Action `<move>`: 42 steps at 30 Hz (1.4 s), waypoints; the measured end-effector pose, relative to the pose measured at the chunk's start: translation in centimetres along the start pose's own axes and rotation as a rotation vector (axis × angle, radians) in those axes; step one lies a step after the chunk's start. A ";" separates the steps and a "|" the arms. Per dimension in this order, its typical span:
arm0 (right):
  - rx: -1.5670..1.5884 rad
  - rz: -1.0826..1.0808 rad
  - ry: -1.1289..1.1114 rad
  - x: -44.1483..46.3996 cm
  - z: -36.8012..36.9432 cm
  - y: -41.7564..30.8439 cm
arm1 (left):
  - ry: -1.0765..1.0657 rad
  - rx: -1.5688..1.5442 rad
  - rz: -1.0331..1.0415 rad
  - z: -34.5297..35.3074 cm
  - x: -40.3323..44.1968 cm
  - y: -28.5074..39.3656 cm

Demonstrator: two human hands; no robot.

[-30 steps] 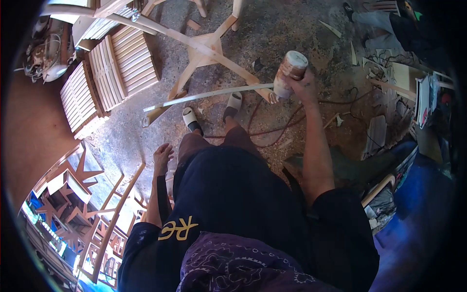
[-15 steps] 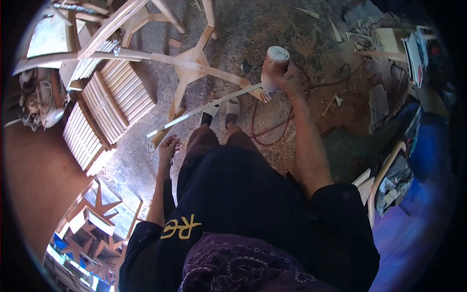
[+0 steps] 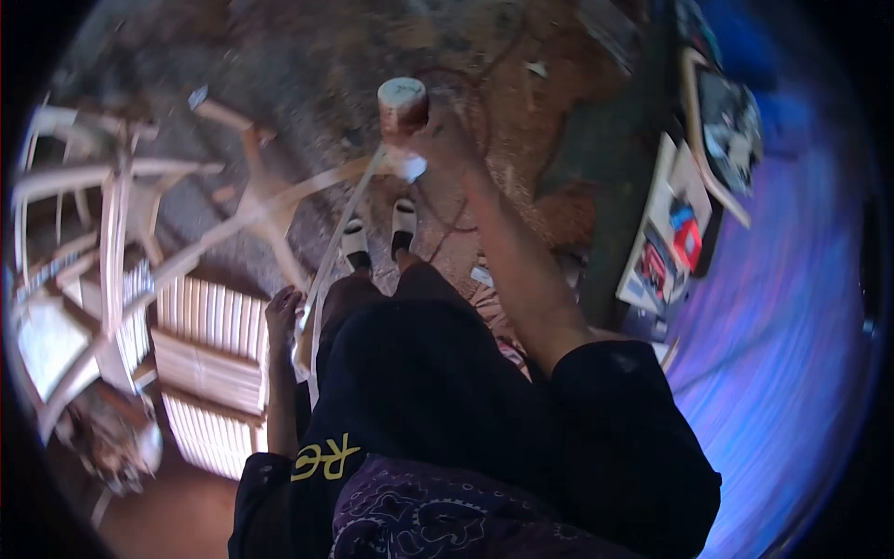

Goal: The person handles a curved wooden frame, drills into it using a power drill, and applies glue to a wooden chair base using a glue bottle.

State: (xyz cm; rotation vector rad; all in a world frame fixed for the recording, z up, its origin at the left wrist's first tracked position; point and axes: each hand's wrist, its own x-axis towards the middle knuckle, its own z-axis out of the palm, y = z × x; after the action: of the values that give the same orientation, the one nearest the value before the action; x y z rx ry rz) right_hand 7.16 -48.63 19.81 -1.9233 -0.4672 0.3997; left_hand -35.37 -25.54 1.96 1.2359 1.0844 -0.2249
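My right hand point(image 3: 442, 140) is wrapped round a cylindrical container point(image 3: 403, 101) with a pale, whitish top and a reddish-brown body. From the container's lower end a long thin wooden strip point(image 3: 350, 212) slants down towards my left side; whether the same hand grips it is hidden. My left hand point(image 3: 283, 312) hangs low beside the strip, fingers curled in. Blur hides whether anything is between them. Just beyond the strip lies a pale wooden frame with crossing legs point(image 3: 265, 210) on the floor.
Chair-like wooden frames point(image 3: 114, 224) and slatted wooden panels point(image 3: 209, 363) stand at the left. A hose or cord point(image 3: 486, 112) winds over the dusty floor. At the right are a tray of small items point(image 3: 663, 252) and a blue-purple sheet point(image 3: 773, 373). My sandalled feet point(image 3: 402, 222) are below.
The view has swung to the right, bringing the tray of items into sight. The container stays in my right hand, and the strip now hangs more steeply. My left hand is closer to the strip.
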 end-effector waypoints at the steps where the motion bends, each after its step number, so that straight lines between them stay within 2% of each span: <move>1: 0.125 -0.045 0.071 -1.5 -1.6 -0.2 | -0.031 0.010 -0.015 0.3 1.2 1.2; 3: 0.368 0.113 0.214 -5.9 -4.4 -1.7 | -0.127 0.035 -0.012 1.0 3.1 4.3; 4: 0.497 0.181 0.289 -8.0 -5.7 -2.2 | -0.133 0.165 -0.038 2.8 2.6 8.1; 7: 0.596 0.325 0.438 -14.2 -9.5 0.1 | -0.256 0.267 0.124 6.6 5.3 12.0; 8: 0.598 0.340 0.478 -16.5 -10.6 0.3 | -0.275 0.310 0.150 8.2 5.4 13.5; 11: 0.623 0.284 0.616 -22.3 -13.4 -1.9 | -0.574 0.407 0.196 13.9 4.5 19.0; 12: 0.695 0.318 0.664 -24.3 -14.1 -2.4 | -0.586 0.501 0.285 17.5 2.4 21.2; 14: 0.685 0.247 0.760 -27.4 -14.5 -1.3 | -0.701 0.659 0.383 24.5 -4.1 26.9; 16: 0.718 0.222 0.842 -29.8 -14.4 -1.0 | -0.831 0.526 0.544 30.4 -12.6 31.0; 18: 0.805 0.248 0.916 -32.1 -14.8 -1.3 | -1.150 0.403 0.883 34.8 -19.6 33.4; 20: 0.932 0.206 0.942 -34.4 -15.8 -2.7 | -1.593 0.004 0.984 39.2 -27.0 34.0; 21: 0.994 0.182 0.951 -35.6 -16.1 -3.2 | -1.792 -0.165 0.951 40.8 -29.8 33.7; 23: 0.961 0.052 1.031 -38.0 -16.3 -2.6 | -2.111 -0.409 0.742 43.6 -35.5 32.4; 25: 0.945 -0.011 1.150 -41.5 -16.1 -2.7 | -2.312 -0.550 0.511 45.1 -39.4 30.6; 26: 0.935 0.119 1.209 -43.0 -16.4 -2.9 | -2.360 -0.561 0.423 45.3 -40.5 30.1; 29: 0.930 0.103 1.490 -48.7 -14.8 -5.5 | -2.501 -0.540 0.165 44.9 -42.5 28.2; 32: 0.807 -0.037 1.766 -52.8 -12.2 -6.8 | -2.546 -0.525 0.007 44.4 -42.9 27.5; 34: 0.764 -0.014 1.926 -55.6 -10.6 -7.6 | -2.577 -0.497 -0.077 43.7 -43.2 27.2; 36: 0.747 0.025 2.061 -58.5 -8.3 -9.2 | -2.596 -0.458 -0.129 43.3 -43.7 26.7; 38: 0.634 -0.052 2.133 -62.2 -7.7 -10.1 | -2.627 -0.433 -0.145 43.4 -44.5 26.0; 40: 0.578 -0.069 2.247 -67.6 -3.5 -10.2 | -2.650 -0.390 -0.165 43.4 -45.5 24.9; 42: 0.439 -0.166 2.291 -70.8 -3.7 -12.3 | -2.688 -0.333 -0.068 43.8 -45.6 24.2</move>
State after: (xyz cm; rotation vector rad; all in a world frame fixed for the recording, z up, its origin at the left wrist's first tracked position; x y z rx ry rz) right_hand -54.13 -82.13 36.99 -0.8615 0.9040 -1.5788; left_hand -19.16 -71.15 49.27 -0.1615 -1.1816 -1.1528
